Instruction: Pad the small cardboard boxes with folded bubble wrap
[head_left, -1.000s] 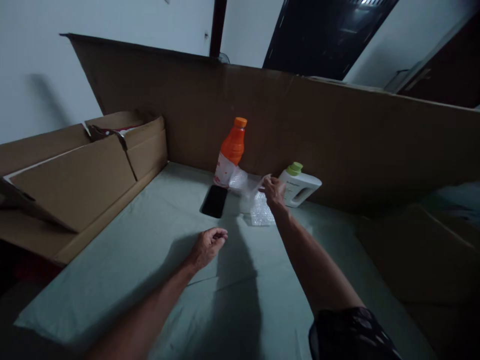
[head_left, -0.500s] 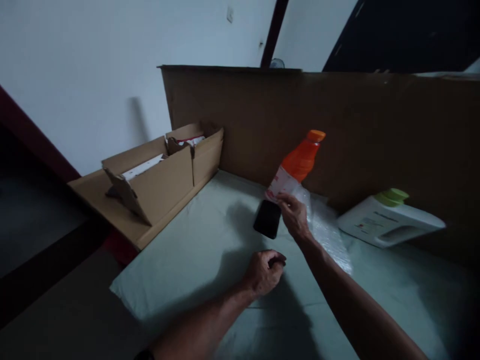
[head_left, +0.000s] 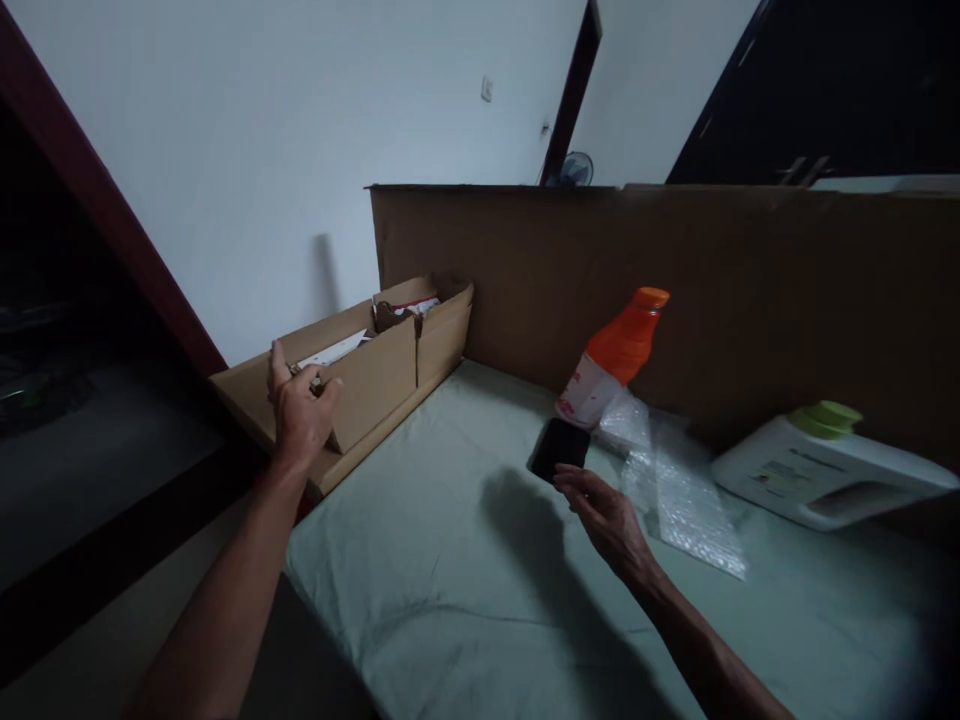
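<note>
My left hand (head_left: pixel 300 410) reaches to the near end of a long cardboard box (head_left: pixel 375 385), fingers apart above its rim. I make out nothing held in it; the inside of the box below the fingers is partly hidden. My right hand (head_left: pixel 604 515) is low over the green cloth, its fingers loosely extended at the near corner of a flat black rectangular thing (head_left: pixel 559 450), like a phone. I cannot tell whether the fingertips touch it. Just behind the black thing, an orange bottle (head_left: pixel 619 345) with a white label and orange cap appears tilted to the right.
Clear bubble wrap (head_left: pixel 686 500) lies right of the bottle. A white jug (head_left: pixel 817 470) with a green cap is farther right. A tall cardboard panel (head_left: pixel 517 270) runs along the back. Green cloth (head_left: pixel 420 560) covers the surface, whose left edge drops off to the floor.
My left hand has moved left from mid-cloth to the cardboard box; the small dark thing it held is out of sight. My right hand has drawn back from the bottle's base to the black thing.
</note>
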